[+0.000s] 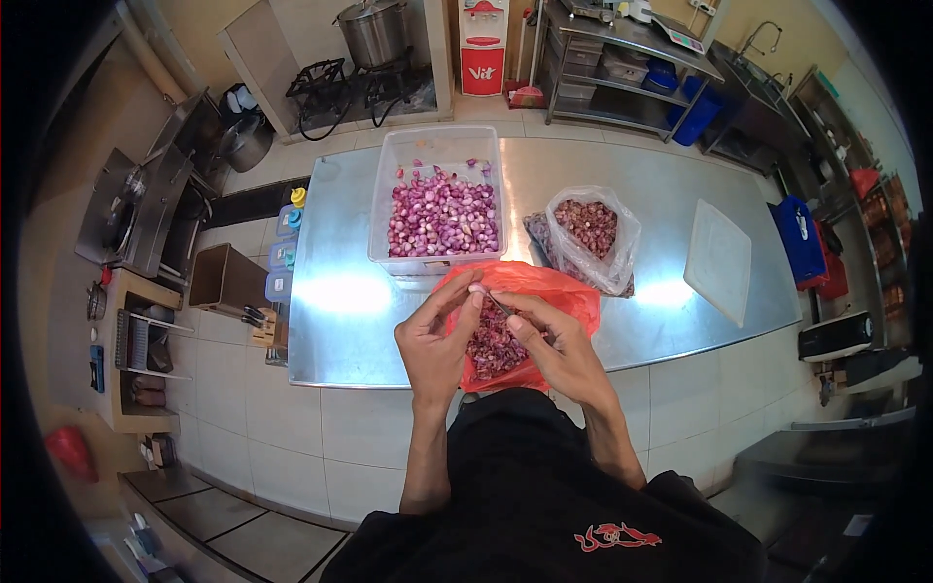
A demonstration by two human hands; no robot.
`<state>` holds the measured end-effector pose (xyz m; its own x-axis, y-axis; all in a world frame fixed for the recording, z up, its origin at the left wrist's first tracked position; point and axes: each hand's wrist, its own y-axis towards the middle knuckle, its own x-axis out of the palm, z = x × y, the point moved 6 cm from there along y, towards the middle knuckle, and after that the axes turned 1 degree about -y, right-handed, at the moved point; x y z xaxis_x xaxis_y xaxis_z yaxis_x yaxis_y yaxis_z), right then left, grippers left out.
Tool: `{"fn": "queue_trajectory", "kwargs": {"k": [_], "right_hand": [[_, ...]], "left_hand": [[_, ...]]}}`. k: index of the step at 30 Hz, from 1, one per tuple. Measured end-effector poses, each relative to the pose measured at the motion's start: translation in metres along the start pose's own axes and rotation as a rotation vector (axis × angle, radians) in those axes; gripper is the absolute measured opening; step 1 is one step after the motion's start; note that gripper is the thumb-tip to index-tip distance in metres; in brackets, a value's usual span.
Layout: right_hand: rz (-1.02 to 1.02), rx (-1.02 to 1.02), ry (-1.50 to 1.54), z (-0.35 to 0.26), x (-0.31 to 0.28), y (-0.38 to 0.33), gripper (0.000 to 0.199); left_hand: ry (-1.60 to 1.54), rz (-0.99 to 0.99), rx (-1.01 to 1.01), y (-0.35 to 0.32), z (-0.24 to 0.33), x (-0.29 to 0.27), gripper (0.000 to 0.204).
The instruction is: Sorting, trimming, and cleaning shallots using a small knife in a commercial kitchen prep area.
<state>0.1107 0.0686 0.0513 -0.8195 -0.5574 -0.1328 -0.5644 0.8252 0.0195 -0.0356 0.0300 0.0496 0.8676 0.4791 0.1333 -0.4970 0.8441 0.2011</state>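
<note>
My left hand (434, 333) pinches a small pinkish shallot (476, 288) between thumb and fingertips. Close beside it, my right hand (561, 348) is closed on a small knife (501, 306), its thin blade pointing toward the shallot; its handle is hidden by the fingers. Both hands are above an open red plastic bag (580, 296) that holds loose shallot skins (498, 355). Just beyond stands a clear plastic tub (437, 146) with many peeled purple-white shallots (442, 216). To its right, a clear plastic bag (625, 255) holds brownish unpeeled shallots (587, 223).
Everything rests on a shiny steel table (364, 345). A whitish lid (719, 260) lies on its right part. Lidded containers (280, 257) and a knife block (269, 330) stand off its left edge. A large pot (372, 37) sits on a burner behind.
</note>
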Motion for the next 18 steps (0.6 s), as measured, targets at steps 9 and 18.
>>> {"fn": "queue_trajectory", "kwargs": {"k": [9,18], "right_hand": [[-0.033,0.155,0.207,0.008,0.002,-0.001,0.035],[-0.073,0.239,0.452,0.007,0.011,-0.003,0.036]], "left_hand": [[-0.099,0.012,-0.045,0.006,-0.014,-0.003,0.027],[-0.213,-0.011,-0.184,0.003,-0.029,-0.002,0.025]]}}
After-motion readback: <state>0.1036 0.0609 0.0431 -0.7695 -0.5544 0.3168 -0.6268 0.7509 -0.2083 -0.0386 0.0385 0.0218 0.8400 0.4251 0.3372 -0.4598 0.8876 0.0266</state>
